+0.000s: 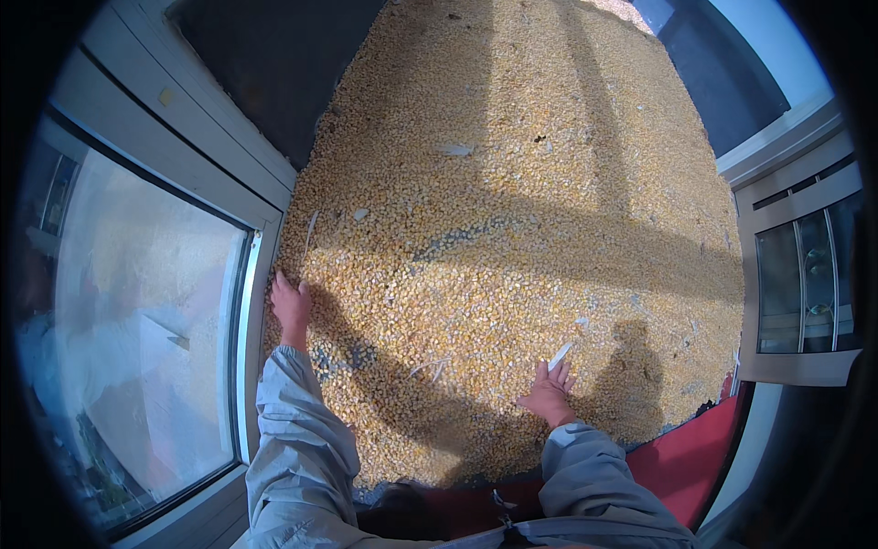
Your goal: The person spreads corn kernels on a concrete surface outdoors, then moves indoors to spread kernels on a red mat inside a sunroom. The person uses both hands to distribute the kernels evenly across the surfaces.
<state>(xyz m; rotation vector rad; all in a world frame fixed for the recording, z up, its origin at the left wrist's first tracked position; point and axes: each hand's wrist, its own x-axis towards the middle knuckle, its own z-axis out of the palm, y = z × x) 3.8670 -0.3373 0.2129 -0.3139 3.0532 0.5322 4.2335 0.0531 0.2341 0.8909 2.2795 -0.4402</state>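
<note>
At the lower edge, grey sleeves [297, 439] are seen reaching forward, and the threshold is covered by a red mat [688, 448]. Just beyond it, a broad, thin layer of yellow corn kernels [549, 274] is spread over the floor, from the mat to far past both hands.

The right hand [551, 398] is held low over the near part of the layer, its fingers spread and unclenched. A white husk flake [561, 354] is seen right at its fingertips; whether it is touched cannot be told. To the right of this hand, a dark rounded shadow [631, 375] is cast on the kernels.

A little farther off, the left hand [291, 309] is placed at the left margin of the corn, close beside the white door frame [247, 339]. Its fingers are extended, and nothing is seen grasped; how firmly the kernels are pressed cannot be told. The left side is filled by a glass pane [137, 311], and on the right a pale door [805, 274] with barred panes is swung outward.

Past the hands, grey floor [462, 238] is exposed in a curved streak. Farther still, a pale flake [455, 149] is left lying on the kernels, which are bordered by dark panels [274, 78] on both sides.
</note>
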